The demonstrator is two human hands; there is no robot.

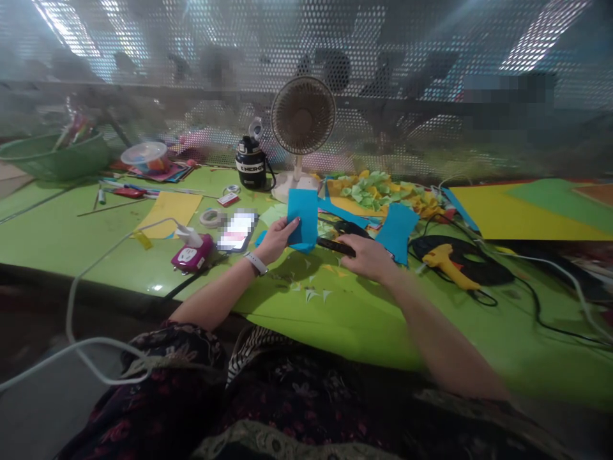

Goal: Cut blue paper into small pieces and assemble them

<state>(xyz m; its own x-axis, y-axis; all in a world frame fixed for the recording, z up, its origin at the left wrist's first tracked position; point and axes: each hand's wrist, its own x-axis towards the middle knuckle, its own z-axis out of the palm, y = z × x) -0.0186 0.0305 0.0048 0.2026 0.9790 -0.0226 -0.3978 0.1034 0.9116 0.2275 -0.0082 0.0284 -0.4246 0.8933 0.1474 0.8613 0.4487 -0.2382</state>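
Observation:
My left hand (278, 237) pinches an upright piece of blue paper (303, 214) between thumb and fingers. Close to the lower right edge of that paper is a slim black tool (330, 246), with my right hand (361, 255) wrapped round it; its exact kind is hard to make out. More blue paper (306, 248) lies just under my left hand. Beyond my right hand rests a curved blue paper cutout (398, 230). Small pale paper scraps (311, 294) are scattered on the green tabletop (287, 319) below both hands.
A fan (303, 118) and a black jug (251, 166) stand at the back. To the right lie a yellow glue gun (447, 263), cords and large coloured sheets (517, 207). On the left are a phone (238, 230), a tape roll (211, 218), a purple power strip (192, 254) and a green basket (62, 160).

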